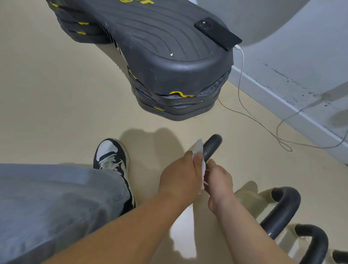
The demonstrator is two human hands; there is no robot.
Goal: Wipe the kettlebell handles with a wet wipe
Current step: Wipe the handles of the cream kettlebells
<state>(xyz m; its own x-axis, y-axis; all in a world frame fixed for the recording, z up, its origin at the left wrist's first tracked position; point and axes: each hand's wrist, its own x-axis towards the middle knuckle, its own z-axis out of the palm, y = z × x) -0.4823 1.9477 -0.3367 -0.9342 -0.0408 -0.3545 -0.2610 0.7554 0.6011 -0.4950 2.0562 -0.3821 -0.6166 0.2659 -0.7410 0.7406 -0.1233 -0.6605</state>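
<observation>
Lower centre of the frame, over a beige floor (56,94): the left hand (180,175) pinches a white wipe (198,148) against a dark handle (213,146). The right hand (219,179) curls just beside it; what its grip holds cannot be told.

No text can be read. The yellow marks (146,1) on the steps (160,43) are cut off at the top edge and cannot be made out.

White wet wipe (199,149) against dark kettlebell handle (213,145).
</observation>
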